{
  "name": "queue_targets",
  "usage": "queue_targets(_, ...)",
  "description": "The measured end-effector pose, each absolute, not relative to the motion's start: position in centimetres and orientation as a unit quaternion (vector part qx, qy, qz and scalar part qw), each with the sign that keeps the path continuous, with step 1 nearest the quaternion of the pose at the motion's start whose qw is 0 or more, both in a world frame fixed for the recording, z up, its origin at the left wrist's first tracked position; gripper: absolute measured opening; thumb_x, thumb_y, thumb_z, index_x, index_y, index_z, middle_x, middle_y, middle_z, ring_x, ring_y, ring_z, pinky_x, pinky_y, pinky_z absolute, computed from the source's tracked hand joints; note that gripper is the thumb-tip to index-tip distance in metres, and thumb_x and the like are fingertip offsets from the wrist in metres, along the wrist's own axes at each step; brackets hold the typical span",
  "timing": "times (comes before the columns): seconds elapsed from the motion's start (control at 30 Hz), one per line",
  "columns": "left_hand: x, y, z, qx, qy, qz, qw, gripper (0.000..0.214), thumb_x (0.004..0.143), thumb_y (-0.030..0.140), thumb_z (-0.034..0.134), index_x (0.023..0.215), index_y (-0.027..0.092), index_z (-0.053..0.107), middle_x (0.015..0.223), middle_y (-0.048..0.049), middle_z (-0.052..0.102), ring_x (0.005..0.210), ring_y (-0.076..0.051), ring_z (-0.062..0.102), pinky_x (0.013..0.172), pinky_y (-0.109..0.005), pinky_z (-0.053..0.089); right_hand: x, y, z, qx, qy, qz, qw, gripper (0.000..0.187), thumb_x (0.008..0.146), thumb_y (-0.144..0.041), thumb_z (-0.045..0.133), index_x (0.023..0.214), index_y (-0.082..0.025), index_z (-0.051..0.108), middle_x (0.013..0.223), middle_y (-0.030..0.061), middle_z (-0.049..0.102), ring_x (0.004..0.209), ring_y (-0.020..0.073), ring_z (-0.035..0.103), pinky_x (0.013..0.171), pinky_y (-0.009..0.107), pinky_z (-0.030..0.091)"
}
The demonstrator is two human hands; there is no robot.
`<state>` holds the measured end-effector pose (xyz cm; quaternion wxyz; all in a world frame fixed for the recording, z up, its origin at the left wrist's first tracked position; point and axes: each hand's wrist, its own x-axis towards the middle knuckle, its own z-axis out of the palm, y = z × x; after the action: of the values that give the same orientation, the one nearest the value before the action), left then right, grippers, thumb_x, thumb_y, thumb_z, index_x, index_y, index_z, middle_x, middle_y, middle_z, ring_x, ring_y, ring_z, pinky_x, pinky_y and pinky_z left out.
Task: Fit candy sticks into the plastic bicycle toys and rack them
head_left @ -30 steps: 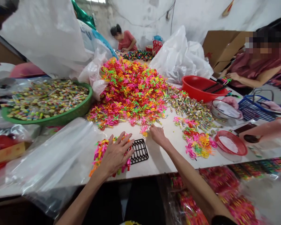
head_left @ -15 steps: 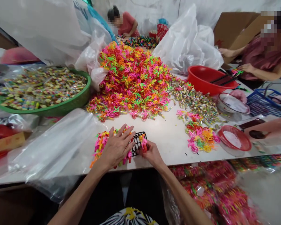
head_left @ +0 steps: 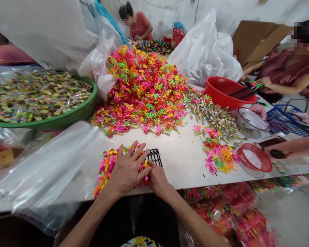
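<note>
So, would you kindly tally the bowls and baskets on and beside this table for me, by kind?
Green round basin: 1
Red plastic bowl: 1
White round bowl: 1
Red mesh basket: 1
Blue wire basket: 1
Total: 5

You're in a small piecework workshop, not a home: a long white worktable (head_left: pixel 185 164) runs across the frame, heaped center with neon plastic pieces (head_left: pixel 144 89). There's a green basin (head_left: pixel 67 120) of wrapped small items at left, plastic sacks (head_left: pixel 203 51) and a cardboard box (head_left: pixel 257 41) upper right, a co-worker (head_left: pixel 139 25) at the far end, another (head_left: pixel 290 65) at right, and a bare whitewashed wall (head_left: pixel 221 10) behind.
</note>
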<state>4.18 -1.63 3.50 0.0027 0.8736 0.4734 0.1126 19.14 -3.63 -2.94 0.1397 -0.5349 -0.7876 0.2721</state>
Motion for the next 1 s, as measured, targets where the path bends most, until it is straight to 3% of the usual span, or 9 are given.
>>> queue_targets(0.13, 4.0, -1.6, 3.5, 0.876, 0.468, 0.117, 0.003, 0.041, 0.083, 0.046, 0.042, 0.121, 0.032, 0.051, 0.136, -0.0018, 0.043, 0.128, -0.03, 0.033, 0.101, -0.06, 0.02, 22.0, 2.1, -1.3, -0.505, -0.796, 0.331, 0.05, 0.013, 0.068, -0.017, 0.06, 0.08, -0.018, 0.065, 0.079, 0.0011, 0.062, 0.068, 0.0133, 0.056, 0.059, 0.021, 0.039)
queue_targets(0.27, 3.7, -1.7, 3.6, 0.876, 0.468, 0.119, 0.005, 0.039, 0.085, 0.045, 0.039, 0.121, 0.034, 0.05, 0.136, -0.0005, 0.043, 0.128, -0.029, 0.032, 0.101, -0.061, 0.02, 25.0, 9.1, 0.5, -0.696, -0.703, 0.13, 0.072, 0.022, 0.078, -0.016, 0.049, 0.094, -0.016, 0.063, 0.104, 0.0106, 0.06, 0.09, 0.0207, 0.057, 0.071, 0.027, 0.04)
queue_targets(0.43, 3.7, -1.8, 3.7, 0.874, 0.47, 0.122, 0.009, 0.039, 0.086, 0.045, 0.038, 0.12, 0.033, 0.051, 0.136, -0.0004, 0.044, 0.127, -0.029, 0.033, 0.1, -0.06, 0.021, 25.6, 8.6, 0.0, -0.713, -0.687, 0.124, 0.072, 0.018, 0.073, -0.013, 0.049, 0.084, -0.015, 0.062, 0.09, 0.0118, 0.063, 0.088, 0.0226, 0.058, 0.07, 0.028, 0.04)
queue_targets(0.5, 3.7, -1.8, 3.7, 0.874, 0.469, 0.123, 0.008, 0.04, 0.086, 0.045, 0.038, 0.121, 0.032, 0.05, 0.136, -0.0005, 0.043, 0.128, -0.029, 0.033, 0.101, -0.06, 0.021, 25.1, 6.2, -1.0, -0.705, -0.668, 0.195, 0.136, 0.015, 0.068, -0.014, 0.05, 0.079, -0.016, 0.06, 0.077, 0.0065, 0.063, 0.076, 0.0196, 0.058, 0.063, 0.026, 0.041)
queue_targets(0.6, 3.8, -1.7, 3.4, 0.875, 0.469, 0.117, 0.004, 0.041, 0.086, 0.044, 0.038, 0.122, 0.029, 0.05, 0.137, -0.001, 0.042, 0.128, -0.029, 0.031, 0.102, -0.059, 0.019, 23.4, 2.8, -2.5, -0.625, -0.595, 0.415, 0.289, 0.009, 0.065, -0.019, 0.052, 0.072, -0.017, 0.055, 0.061, -0.0014, 0.057, 0.058, 0.0143, 0.055, 0.053, 0.023, 0.042)
queue_targets(0.67, 3.8, -1.5, 3.1, 0.878, 0.466, 0.112, -0.002, 0.042, 0.086, 0.043, 0.039, 0.124, 0.029, 0.048, 0.137, -0.0015, 0.041, 0.128, -0.029, 0.031, 0.102, -0.058, 0.017, 21.9, 1.8, -3.2, -0.546, -0.548, 0.525, 0.356, 0.007, 0.064, -0.022, 0.052, 0.07, -0.017, 0.053, 0.057, -0.0034, 0.054, 0.054, 0.0126, 0.053, 0.051, 0.022, 0.043)
queue_targets(0.73, 3.8, -1.4, 2.8, 0.881, 0.461, 0.11, -0.014, 0.048, 0.085, 0.043, 0.039, 0.13, 0.026, 0.042, 0.137, -0.0031, 0.041, 0.129, -0.03, 0.03, 0.103, -0.058, 0.016, 20.6, 1.9, -3.7, -0.497, -0.54, 0.556, 0.391, 0.007, 0.065, -0.023, 0.053, 0.067, -0.017, 0.054, 0.057, -0.0038, 0.054, 0.055, 0.0118, 0.052, 0.051, 0.021, 0.043)
queue_targets(0.83, 3.7, -1.4, 2.7, 0.881, 0.459, 0.107, -0.028, 0.056, 0.085, 0.043, 0.039, 0.137, 0.023, 0.029, 0.137, -0.0046, 0.041, 0.129, -0.029, 0.03, 0.103, -0.057, 0.015, 19.9, 3.0, -3.6, -0.483, -0.594, 0.511, 0.391, 0.009, 0.068, -0.024, 0.054, 0.066, -0.015, 0.056, 0.059, -0.0032, 0.055, 0.059, 0.0117, 0.051, 0.054, 0.021, 0.042)
queue_targets(1.0, 3.9, -1.5, 3.1, 0.876, 0.469, 0.104, -0.027, 0.054, 0.086, 0.042, 0.037, 0.137, 0.027, 0.027, 0.14, -0.0035, 0.035, 0.129, -0.028, 0.03, 0.104, -0.055, 0.015, 20.1, 3.3, -2.9, -0.486, -0.731, 0.377, 0.294, 0.011, 0.073, -0.018, 0.051, 0.066, -0.015, 0.059, 0.066, -0.0001, 0.059, 0.061, 0.0117, 0.05, 0.058, 0.021, 0.04)
